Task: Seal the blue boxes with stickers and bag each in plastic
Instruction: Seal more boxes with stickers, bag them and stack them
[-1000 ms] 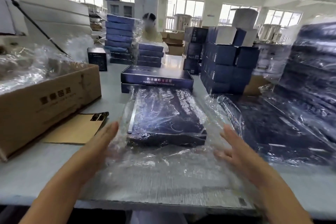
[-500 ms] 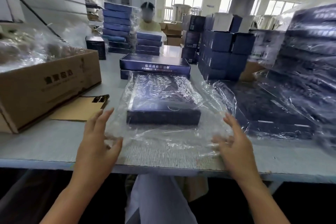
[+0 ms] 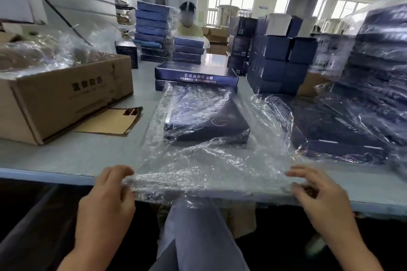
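At near edge of tabletop (image 3: 66, 156), left hand (image 3: 105, 200) and right hand (image 3: 321, 200) grips pinch clear plastic bag (image 3: 209, 167) mouth corners; tug evenly, keeping flat dark-blue box (image 3: 209, 121) square.

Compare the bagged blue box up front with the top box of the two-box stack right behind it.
The bagged box sits inside a clear plastic bag; the stack's top box is bare. The bagged box lies directly on the table; the top box rests on a lower box. The top box shows white print along its near side. Both are flat, dark blue boxes.
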